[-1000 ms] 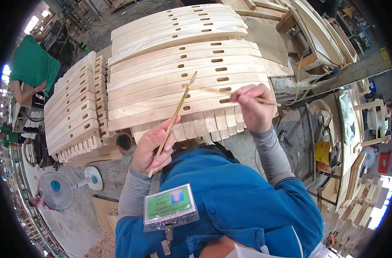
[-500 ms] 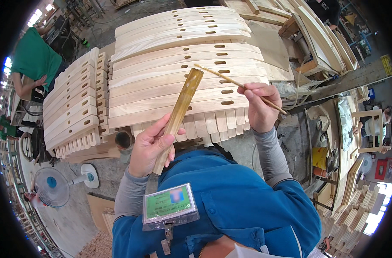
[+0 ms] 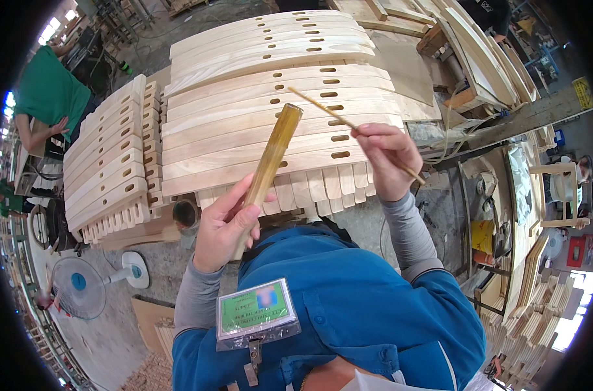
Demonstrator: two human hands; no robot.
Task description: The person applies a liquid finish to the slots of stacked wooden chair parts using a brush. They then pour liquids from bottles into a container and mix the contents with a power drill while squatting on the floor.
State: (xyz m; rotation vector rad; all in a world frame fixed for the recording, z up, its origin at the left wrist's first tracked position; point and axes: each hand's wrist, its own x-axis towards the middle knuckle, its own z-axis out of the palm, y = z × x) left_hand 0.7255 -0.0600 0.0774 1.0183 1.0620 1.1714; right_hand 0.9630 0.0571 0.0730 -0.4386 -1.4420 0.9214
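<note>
My left hand (image 3: pixel 227 225) is wrapped round the lower part of a long yellow-brown bamboo-like piece (image 3: pixel 274 151), which slants up and to the right, its far end glossy and darker. Between the thumb and fingers of my right hand (image 3: pixel 390 158) is a thin brown stick (image 3: pixel 327 113). Its far tip points up and left, just above the end of the bamboo-like piece and apart from it; its other end sticks out below my hand. Both are held over pale wooden slats (image 3: pixel 225 153) with oval slots, laid side by side in front of me.
More slotted slats (image 3: pixel 111 159) are stacked at the left. Below them stands a dark round container (image 3: pixel 185 213), and a white fan (image 3: pixel 79 287) is on the floor. Lumber (image 3: pixel 479 58) fills the far right, near a metal beam (image 3: pixel 531 124). A person in green (image 3: pixel 52 91) works at the far left.
My right hand has shifted slightly left and up, and the thin stick's tip has risen away from the bamboo-like piece. My left hand still holds that piece, moved slightly left.
</note>
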